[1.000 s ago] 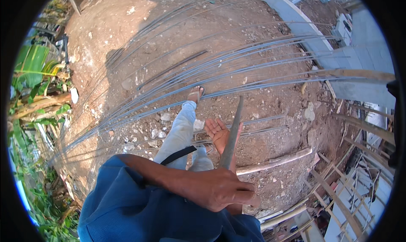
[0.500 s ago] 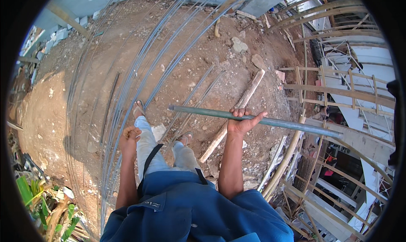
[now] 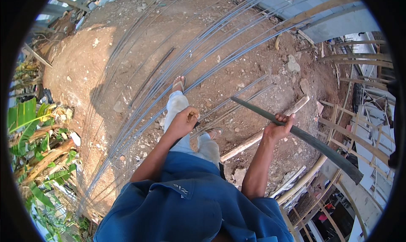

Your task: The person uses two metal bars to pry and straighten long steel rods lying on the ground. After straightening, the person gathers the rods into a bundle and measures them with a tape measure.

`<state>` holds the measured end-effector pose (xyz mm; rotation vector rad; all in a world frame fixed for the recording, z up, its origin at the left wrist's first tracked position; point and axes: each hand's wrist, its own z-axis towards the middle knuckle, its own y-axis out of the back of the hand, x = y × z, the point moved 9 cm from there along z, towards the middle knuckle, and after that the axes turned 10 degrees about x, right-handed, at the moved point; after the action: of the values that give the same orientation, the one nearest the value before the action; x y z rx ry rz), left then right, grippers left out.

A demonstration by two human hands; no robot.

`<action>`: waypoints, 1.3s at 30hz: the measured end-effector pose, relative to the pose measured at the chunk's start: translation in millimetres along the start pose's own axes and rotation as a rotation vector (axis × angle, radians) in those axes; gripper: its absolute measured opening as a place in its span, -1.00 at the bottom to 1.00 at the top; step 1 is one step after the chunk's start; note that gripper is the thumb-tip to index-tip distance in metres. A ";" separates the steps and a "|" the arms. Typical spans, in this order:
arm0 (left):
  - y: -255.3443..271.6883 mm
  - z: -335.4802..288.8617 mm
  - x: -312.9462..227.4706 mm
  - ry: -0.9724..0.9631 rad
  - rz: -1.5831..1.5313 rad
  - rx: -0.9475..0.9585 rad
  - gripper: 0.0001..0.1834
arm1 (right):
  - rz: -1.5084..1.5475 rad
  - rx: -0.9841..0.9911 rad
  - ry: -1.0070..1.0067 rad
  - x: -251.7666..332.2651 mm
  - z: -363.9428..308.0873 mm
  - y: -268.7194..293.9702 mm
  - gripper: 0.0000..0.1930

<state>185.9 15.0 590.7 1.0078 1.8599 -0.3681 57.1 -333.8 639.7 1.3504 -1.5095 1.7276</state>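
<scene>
Right hand point(image 3: 279, 127): we grip the dark bar point(image 3: 325, 149) partway along, both ends jutting out.
Left hand point(image 3: 186, 118): loosely curled, seemingly holding nothing, left of the bar.
Bar risk: our one-handed hold could let it tip or swing.
Footing: our sandalled foot point(image 3: 179, 84) among the thin rods point(image 3: 214, 69), beyond the left hand, could snag and trip us.

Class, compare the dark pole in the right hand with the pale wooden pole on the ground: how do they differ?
The dark pole is grey-green; the wooden pole is pale brown. The dark pole is gripped in the right hand, while the wooden pole lies on the ground. Both are long and narrow.
</scene>
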 end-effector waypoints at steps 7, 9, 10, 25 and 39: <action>112.5 100.4 106.0 -0.125 0.007 -0.152 -0.86 | -0.060 0.023 0.031 -110.6 -12.8 -56.7 -0.64; 163.8 172.6 186.5 0.027 0.058 -0.191 -0.88 | -0.265 0.060 -0.054 -148.9 -4.6 -62.4 -0.65; 190.2 208.0 213.2 -0.041 0.143 -0.198 -0.89 | -0.387 -0.005 -0.090 -182.1 -6.6 -63.2 -0.65; 333.3 526.5 498.0 -0.033 0.518 -0.131 -0.59 | -0.844 0.010 -0.234 -358.4 -32.4 -62.4 -0.68; 318.7 267.1 279.0 -0.133 0.712 -0.212 -0.71 | -0.899 0.369 -0.479 -324.6 -36.0 -69.0 -0.57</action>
<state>535.6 179.5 272.3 1.3722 1.2792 0.1818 232.6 -202.0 388.2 2.2824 -0.5543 1.1449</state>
